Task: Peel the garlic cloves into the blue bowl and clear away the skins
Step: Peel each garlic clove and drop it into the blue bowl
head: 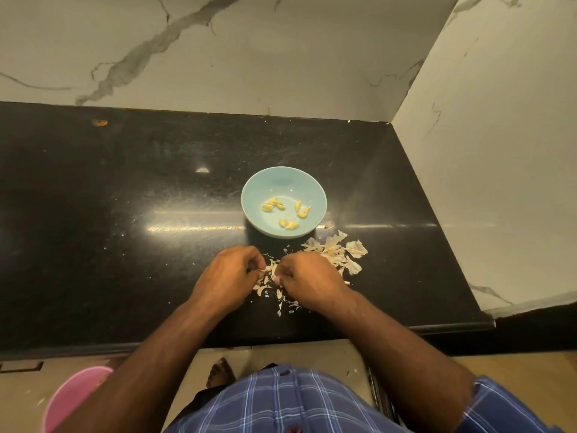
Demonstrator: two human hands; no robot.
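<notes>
Clove [271, 270] sits just in front of the bowl [283, 202], pinched between left hand [229, 276] and right hand [307, 281], fingers curled on it. Peeled cloves [285, 211] already in bowl. Skins [335, 253] beside bowl on surface [125, 214]. Best: strip skin fully, drop clove only.

Black counter [125, 214] meets veined marble walls [218, 57].

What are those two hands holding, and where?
Both the left hand and right hand pinch a small pale garlic clove between fingertips; exact grip hidden.
</notes>
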